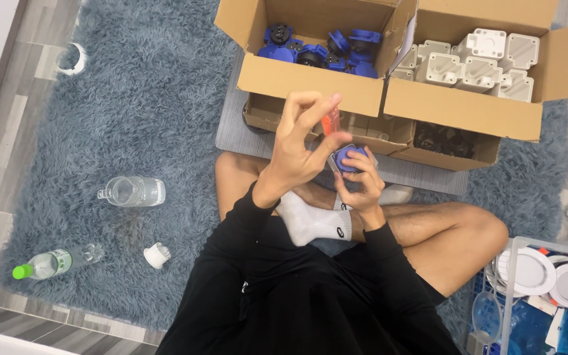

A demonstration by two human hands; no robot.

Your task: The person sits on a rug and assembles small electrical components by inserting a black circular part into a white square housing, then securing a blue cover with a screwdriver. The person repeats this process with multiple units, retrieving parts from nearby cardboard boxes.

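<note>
Both hands work one blue part (350, 160): right hand (363, 181) grips it, left hand (300, 148) pinches an orange tool (331, 121); recommend keeping the tool upright.

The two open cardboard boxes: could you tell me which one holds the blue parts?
The left cardboard box holds blue parts; the right box holds white housings.
</note>
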